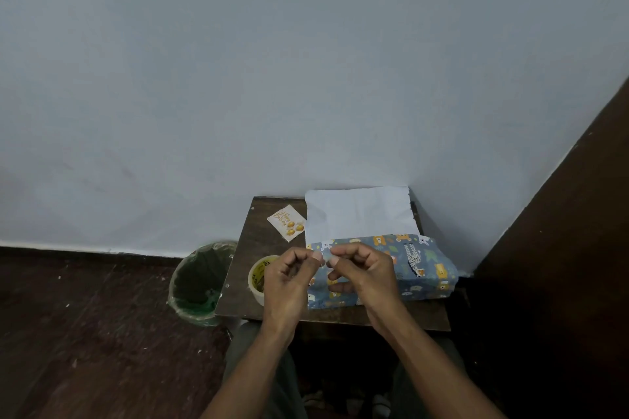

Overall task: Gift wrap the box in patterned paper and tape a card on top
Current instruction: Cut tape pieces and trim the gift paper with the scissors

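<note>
A box partly wrapped in blue animal-patterned paper (422,262) lies on a small dark wooden table (340,315). The paper's white underside (360,214) stands up against the wall behind the box. My left hand (289,282) and my right hand (360,274) are raised over the box's left end, fingertips close together, pinching a small clear piece of tape (325,257) between them. A white greeting card with gold balloons (287,222) lies at the table's back left. A roll of tape (258,277) sits at the left, partly hidden by my left hand.
A bin lined with a green bag (200,282) stands on the floor left of the table. A pale wall rises right behind the table. A dark wooden panel (561,248) flanks the right side. My knees are under the table's near edge.
</note>
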